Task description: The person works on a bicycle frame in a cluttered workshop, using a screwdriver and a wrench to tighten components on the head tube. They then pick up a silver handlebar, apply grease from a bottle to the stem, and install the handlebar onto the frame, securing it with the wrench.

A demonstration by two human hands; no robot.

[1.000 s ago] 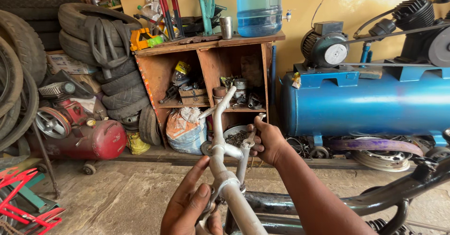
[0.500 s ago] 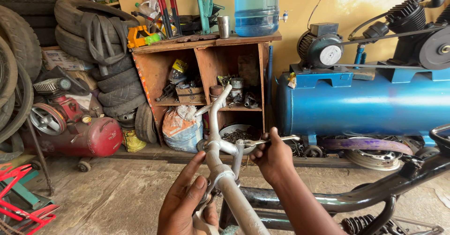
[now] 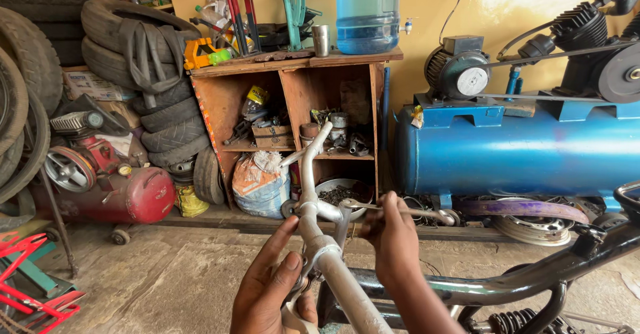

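The left hand (image 3: 277, 294) is wrapped around the silver handlebar (image 3: 313, 231) at the clamp low in the view, at about 6 o'clock, thumb laid up along the tube and fingers closed behind it. The right hand (image 3: 393, 234) sits just to its 2 o'clock, fingers pinched shut on a thin metal tool (image 3: 400, 209), apparently a slim spanner, whose head meets the fitting on the bar near the brake lever bracket.

Compared with a second ago, the right hand has dropped from beside the upright end of the bar to the fitting, and the tool now lies almost level, pointing toward 3 o'clock. The left hand has slid slightly up the tube and keeps it steady. That suggests the work is now at the fitting itself, with the bar braced against turning.

Beyond, at 12 o'clock, stands a wooden shelf (image 3: 293, 64); a blue compressor tank (image 3: 520, 151) lies at 2 o'clock, stacked tyres (image 3: 143, 47) at 10 o'clock, and the dark bike frame (image 3: 533, 277) runs toward 4 o'clock.
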